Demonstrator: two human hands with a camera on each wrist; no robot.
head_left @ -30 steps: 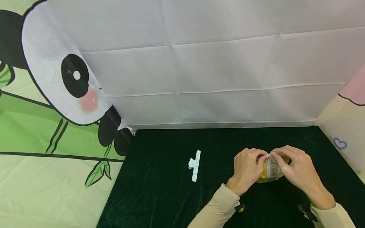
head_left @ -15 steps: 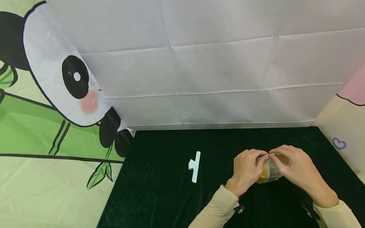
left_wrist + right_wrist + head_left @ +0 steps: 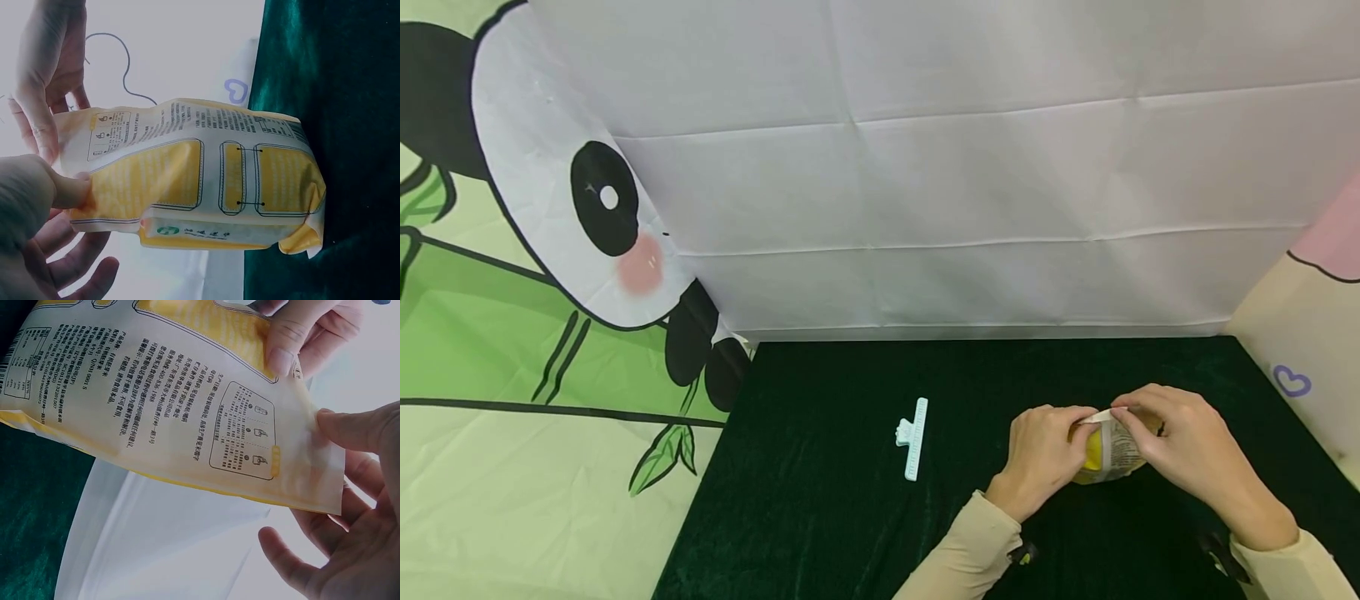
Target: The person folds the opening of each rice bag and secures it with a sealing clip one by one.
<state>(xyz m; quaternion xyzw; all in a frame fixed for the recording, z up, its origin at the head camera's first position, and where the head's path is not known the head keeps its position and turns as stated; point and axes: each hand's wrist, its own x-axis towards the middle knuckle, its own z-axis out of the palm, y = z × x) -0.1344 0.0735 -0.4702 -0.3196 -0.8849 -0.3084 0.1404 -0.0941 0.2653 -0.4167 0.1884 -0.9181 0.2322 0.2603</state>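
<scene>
A yellow and white printed food bag (image 3: 1112,457) stands on the dark green cloth, its top edge pinched by both hands. The left hand (image 3: 1041,454) grips one end of that edge between thumb and fingers. At the other end the right hand (image 3: 1187,450) pinches the bag too. A short white strip of the top edge shows between the hands. In the left wrist view the bag (image 3: 181,169) is full in its lower part and flat near the fingers. Printed text and small pictures cover the bag's side (image 3: 169,406) in the right wrist view.
A pale blue bag clip (image 3: 914,439) with a long ruler-like bar lies on the green tablecloth (image 3: 820,467), left of the hands. Behind the table hangs a creased white sheet (image 3: 970,183). A cloth with a panda print (image 3: 572,183) covers the left side.
The left hand has shifted slightly left along the bag's top edge, away from the right hand, so more of the edge shows. The clip has not moved.
</scene>
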